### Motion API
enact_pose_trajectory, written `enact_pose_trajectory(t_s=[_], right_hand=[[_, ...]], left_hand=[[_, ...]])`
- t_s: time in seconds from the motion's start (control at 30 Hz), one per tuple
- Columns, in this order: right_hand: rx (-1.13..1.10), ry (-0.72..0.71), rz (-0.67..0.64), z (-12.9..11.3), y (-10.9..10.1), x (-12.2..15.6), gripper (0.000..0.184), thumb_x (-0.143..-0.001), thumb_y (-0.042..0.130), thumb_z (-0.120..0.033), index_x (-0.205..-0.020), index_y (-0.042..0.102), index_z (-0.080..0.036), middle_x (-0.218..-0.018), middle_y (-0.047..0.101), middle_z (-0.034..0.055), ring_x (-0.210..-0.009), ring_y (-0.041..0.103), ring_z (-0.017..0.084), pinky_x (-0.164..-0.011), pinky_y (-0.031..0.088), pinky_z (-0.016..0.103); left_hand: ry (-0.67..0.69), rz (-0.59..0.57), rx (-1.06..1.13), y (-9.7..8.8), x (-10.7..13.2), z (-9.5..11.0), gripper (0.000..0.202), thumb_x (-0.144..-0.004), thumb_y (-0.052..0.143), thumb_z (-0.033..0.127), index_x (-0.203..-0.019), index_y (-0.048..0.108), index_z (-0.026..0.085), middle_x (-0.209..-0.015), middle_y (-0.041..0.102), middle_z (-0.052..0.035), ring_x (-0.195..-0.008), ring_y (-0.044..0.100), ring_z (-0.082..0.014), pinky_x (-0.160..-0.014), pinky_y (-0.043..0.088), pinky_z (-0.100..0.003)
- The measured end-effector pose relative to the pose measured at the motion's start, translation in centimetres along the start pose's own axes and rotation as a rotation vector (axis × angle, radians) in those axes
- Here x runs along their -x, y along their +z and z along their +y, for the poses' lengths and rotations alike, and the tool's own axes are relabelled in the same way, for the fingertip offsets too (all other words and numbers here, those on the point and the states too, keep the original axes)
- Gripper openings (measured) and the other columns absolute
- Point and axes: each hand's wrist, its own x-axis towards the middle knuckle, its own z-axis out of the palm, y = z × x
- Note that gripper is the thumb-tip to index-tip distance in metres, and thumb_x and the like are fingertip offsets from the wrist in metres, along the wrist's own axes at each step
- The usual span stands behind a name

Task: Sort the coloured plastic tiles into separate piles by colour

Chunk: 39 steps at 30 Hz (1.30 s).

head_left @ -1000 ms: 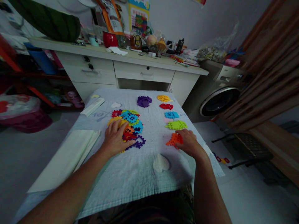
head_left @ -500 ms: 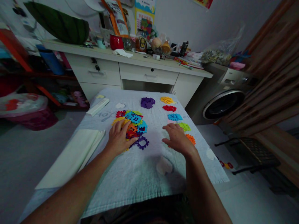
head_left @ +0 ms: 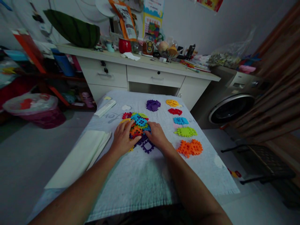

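Note:
A mixed heap of plastic interlocking tiles (head_left: 137,123) in several colours lies left of the middle of the cloth-covered table. My left hand (head_left: 123,136) rests on the heap's left side, thumb apart from the fingers, touching yellow and orange tiles. At the right side of the heap, my right hand (head_left: 158,134) has thumb and fingers closed about a blue interlocking tile (head_left: 147,128); its fingertips are partly hidden. A purple tile (head_left: 147,146) with a square opening lies just in front, between the hands.
Single-colour piles stand along the right: yellow (head_left: 172,103), red (head_left: 175,111), blue (head_left: 180,120), green (head_left: 186,132) and orange (head_left: 190,147). A purple pile (head_left: 153,105) is farther back. On the left lie a white box (head_left: 105,108) and folded white sheet (head_left: 75,159).
My right hand has moved left from beside the green and orange piles to the mixed heap, uncovering those piles. My left hand stays on the heap. The view has shifted slightly.

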Motion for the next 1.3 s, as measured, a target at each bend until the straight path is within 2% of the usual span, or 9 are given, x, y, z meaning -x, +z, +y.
enact_pose_trajectory(t_s=[0.2,0.43,0.57,0.67,0.8,0.93,1.0,1.13,1.3], right_hand=[[-0.114,0.022,0.041,0.7,0.3,-0.1,0.049,-0.078,0.059,-0.016,-0.127,0.054,-0.012,-0.121,0.061,0.0141,-0.113,0.053,0.023,-0.102,0.039,0.036],[-0.151,0.059,-0.001,0.9,0.1,-0.1,0.053,-0.075,0.060,-0.018,-0.127,0.053,-0.015,-0.119,0.062,0.0109,-0.108,0.055,0.022,-0.100,0.039,0.036],[-0.070,0.067,0.000,1.3,-0.8,-0.1,0.060,-0.073,0.061,-0.020,-0.131,0.051,-0.011,-0.119,0.059,0.0135,-0.109,0.053,0.023,-0.099,0.040,0.036],[0.049,0.071,-0.052,2.0,-2.4,-0.1,0.058,-0.074,0.060,-0.018,-0.131,0.052,-0.011,-0.120,0.058,0.0148,-0.110,0.052,0.025,-0.099,0.038,0.038],[0.170,0.074,-0.135,4.4,-5.5,0.0,0.055,-0.075,0.057,-0.013,-0.131,0.053,-0.013,-0.124,0.058,0.0140,-0.111,0.053,0.024,-0.099,0.037,0.037],[0.278,0.133,-0.183,8.3,-8.1,-0.4,0.055,-0.076,0.058,-0.012,-0.131,0.054,-0.013,-0.130,0.058,0.0146,-0.115,0.054,0.025,-0.099,0.037,0.037],[0.322,0.191,-0.163,10.4,-9.0,-0.9,0.052,-0.077,0.059,-0.013,-0.129,0.056,-0.015,-0.130,0.058,0.0142,-0.115,0.054,0.026,-0.098,0.038,0.038],[0.373,0.325,-0.092,13.4,-9.5,-1.9,0.044,-0.080,0.061,-0.023,-0.124,0.059,-0.019,-0.126,0.061,0.0127,-0.111,0.054,0.028,-0.093,0.040,0.040],[0.409,0.440,-0.116,14.1,-8.9,-2.2,0.042,-0.078,0.065,-0.029,-0.119,0.062,-0.021,-0.120,0.061,0.0123,-0.109,0.054,0.030,-0.089,0.040,0.041]], left_hand=[[-0.006,0.019,0.016,0.3,0.0,-0.1,0.067,-0.081,0.062,0.051,-0.138,0.040,0.025,-0.140,0.046,-0.0122,-0.131,0.041,-0.0326,-0.109,0.033,-0.052],[-0.020,0.017,0.024,0.5,0.0,-0.1,0.064,-0.080,0.063,0.050,-0.135,0.044,0.024,-0.141,0.045,-0.0121,-0.132,0.040,-0.0331,-0.109,0.033,-0.053],[-0.015,0.002,0.023,0.6,-0.1,-0.2,0.065,-0.080,0.063,0.050,-0.136,0.043,0.024,-0.140,0.046,-0.0125,-0.131,0.042,-0.0331,-0.108,0.035,-0.054],[-0.005,-0.009,0.025,0.6,-0.1,-0.2,0.064,-0.080,0.062,0.050,-0.135,0.044,0.023,-0.138,0.047,-0.0133,-0.130,0.043,-0.0330,-0.107,0.037,-0.053],[-0.005,-0.014,0.002,0.6,-0.1,0.0,0.062,-0.081,0.062,0.051,-0.134,0.046,0.022,-0.138,0.047,-0.0135,-0.129,0.044,-0.0328,-0.107,0.037,-0.052],[-0.004,-0.021,-0.010,0.6,-0.1,-0.1,0.059,-0.081,0.062,0.050,-0.132,0.048,0.023,-0.137,0.048,-0.0129,-0.128,0.044,-0.0328,-0.106,0.038,-0.052],[-0.011,-0.023,-0.010,0.7,-0.1,-0.1,0.059,-0.081,0.062,0.050,-0.131,0.048,0.023,-0.137,0.048,-0.0124,-0.128,0.045,-0.0329,-0.106,0.038,-0.053],[-0.014,-0.021,-0.008,0.8,-0.1,-0.2,0.058,-0.081,0.062,0.051,-0.131,0.048,0.024,-0.139,0.047,-0.0120,-0.129,0.044,-0.0327,-0.106,0.037,-0.052],[-0.015,-0.008,0.002,0.7,-0.1,-0.2,0.056,-0.081,0.062,0.051,-0.129,0.050,0.025,-0.138,0.048,-0.0123,-0.129,0.044,-0.0330,-0.106,0.037,-0.053]])
